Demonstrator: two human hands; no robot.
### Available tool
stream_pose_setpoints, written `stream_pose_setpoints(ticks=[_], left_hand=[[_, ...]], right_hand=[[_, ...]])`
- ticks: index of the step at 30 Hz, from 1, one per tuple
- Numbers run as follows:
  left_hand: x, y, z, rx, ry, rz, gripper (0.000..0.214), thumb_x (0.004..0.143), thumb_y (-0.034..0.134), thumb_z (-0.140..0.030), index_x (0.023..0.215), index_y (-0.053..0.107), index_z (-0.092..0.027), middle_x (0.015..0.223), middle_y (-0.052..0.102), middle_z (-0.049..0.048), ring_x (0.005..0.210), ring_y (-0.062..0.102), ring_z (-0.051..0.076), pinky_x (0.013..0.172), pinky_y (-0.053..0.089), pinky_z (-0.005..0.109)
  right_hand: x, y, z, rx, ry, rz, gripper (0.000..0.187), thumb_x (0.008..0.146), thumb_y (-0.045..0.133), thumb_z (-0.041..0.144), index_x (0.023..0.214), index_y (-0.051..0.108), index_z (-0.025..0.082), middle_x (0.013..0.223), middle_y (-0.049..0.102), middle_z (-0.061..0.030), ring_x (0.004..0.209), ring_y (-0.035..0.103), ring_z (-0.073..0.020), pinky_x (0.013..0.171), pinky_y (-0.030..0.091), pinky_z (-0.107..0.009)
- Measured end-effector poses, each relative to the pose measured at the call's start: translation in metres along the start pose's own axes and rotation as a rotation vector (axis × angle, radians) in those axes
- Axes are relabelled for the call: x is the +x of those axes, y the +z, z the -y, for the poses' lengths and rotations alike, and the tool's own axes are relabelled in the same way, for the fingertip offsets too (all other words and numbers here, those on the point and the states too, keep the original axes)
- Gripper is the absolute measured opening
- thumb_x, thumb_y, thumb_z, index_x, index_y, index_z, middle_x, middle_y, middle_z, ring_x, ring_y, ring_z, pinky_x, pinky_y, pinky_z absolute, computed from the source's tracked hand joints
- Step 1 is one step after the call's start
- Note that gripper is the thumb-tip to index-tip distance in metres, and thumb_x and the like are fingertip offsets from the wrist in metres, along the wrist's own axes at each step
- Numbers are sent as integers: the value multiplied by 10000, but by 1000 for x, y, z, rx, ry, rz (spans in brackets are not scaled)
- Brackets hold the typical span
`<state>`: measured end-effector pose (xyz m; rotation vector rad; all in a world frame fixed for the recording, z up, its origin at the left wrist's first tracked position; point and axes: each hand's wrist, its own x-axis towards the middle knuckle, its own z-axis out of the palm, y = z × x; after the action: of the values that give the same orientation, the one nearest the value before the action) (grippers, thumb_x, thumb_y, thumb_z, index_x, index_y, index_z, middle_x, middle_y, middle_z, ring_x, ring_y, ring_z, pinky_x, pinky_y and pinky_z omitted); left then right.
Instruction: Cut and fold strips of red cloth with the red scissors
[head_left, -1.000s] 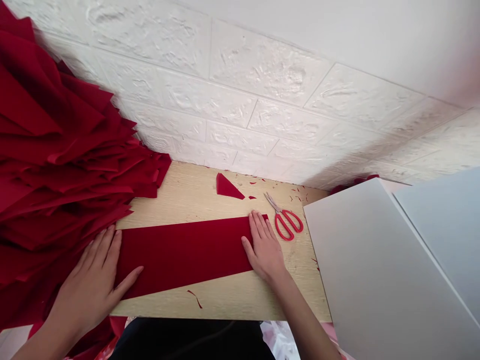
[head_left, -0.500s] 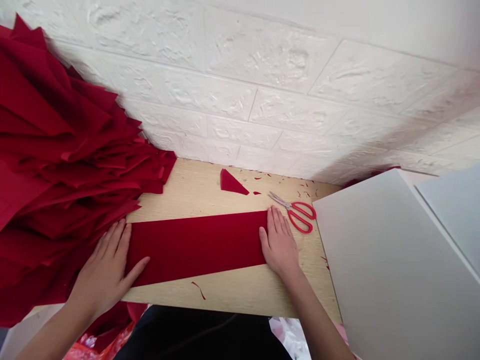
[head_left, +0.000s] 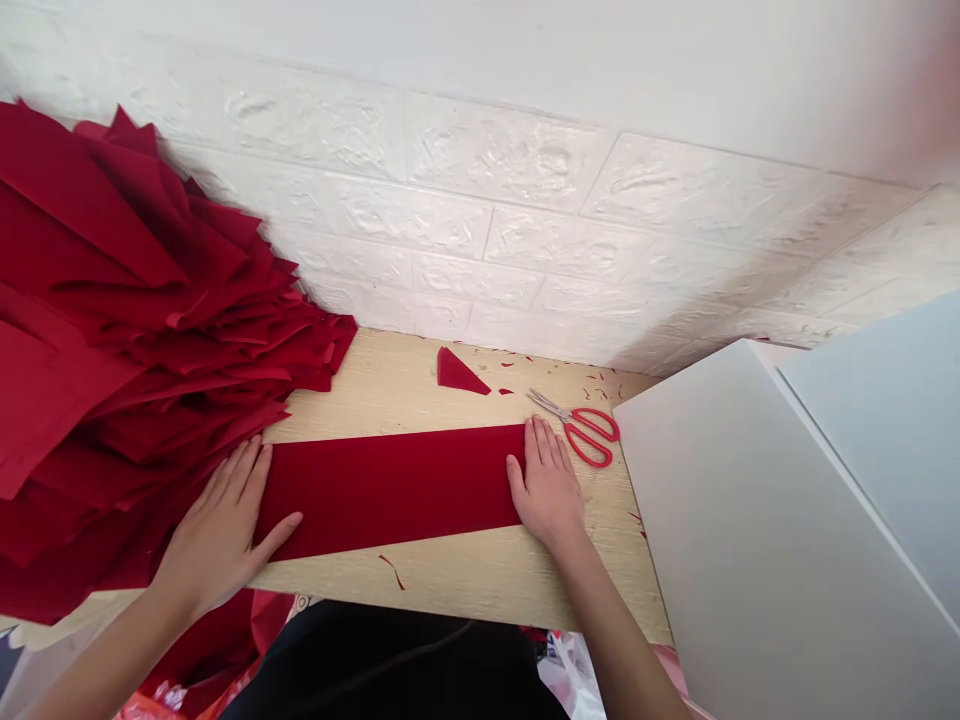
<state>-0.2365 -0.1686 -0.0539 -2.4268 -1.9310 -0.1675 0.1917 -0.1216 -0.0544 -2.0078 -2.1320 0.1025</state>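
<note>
A long strip of dark red felt [head_left: 390, 488] lies flat across the pale wooden table [head_left: 465, 580]. My left hand [head_left: 221, 530] rests open and flat on the strip's left end, thumb spread onto the cloth. My right hand [head_left: 547, 485] lies open and flat on the strip's right end, fingers pointing toward the wall. Red-handled scissors [head_left: 585, 430] lie on the table just right of my right hand, not touched.
A big heap of red felt pieces [head_left: 127, 350] fills the left side. A small red triangular offcut [head_left: 456, 372] and red scraps lie near the white brick-pattern wall [head_left: 525, 230]. A white board [head_left: 757, 540] covers the right.
Both hands stay flat on the strip's ends. The view has shifted slightly; the strip and scissors lie as before.
</note>
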Motion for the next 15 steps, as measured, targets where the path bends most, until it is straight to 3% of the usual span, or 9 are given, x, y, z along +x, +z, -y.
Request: stream_pose_setpoints(ticks=[10,15], left_hand=[[0,3,0,22,26,-18,936,911,325,-645,1587,48,-61,1634,203,238,1495,256,389,1191,271,549],[0,2,-1,9,9,-22,903,919,307,-641,1585,110,-64,1630,229,225,1498,259,373,1197,266,539]], right_hand=[[0,-5,3,-27,29,48,651,1013,257,384,1574,234,55,1624,289,-141,1509,266,-248,1246,198,-455],[1,-5,3,-13,15,30,660,1011,269,380,1586,191,66,1630,274,-135,1512,257,-239,1243,198,-453]])
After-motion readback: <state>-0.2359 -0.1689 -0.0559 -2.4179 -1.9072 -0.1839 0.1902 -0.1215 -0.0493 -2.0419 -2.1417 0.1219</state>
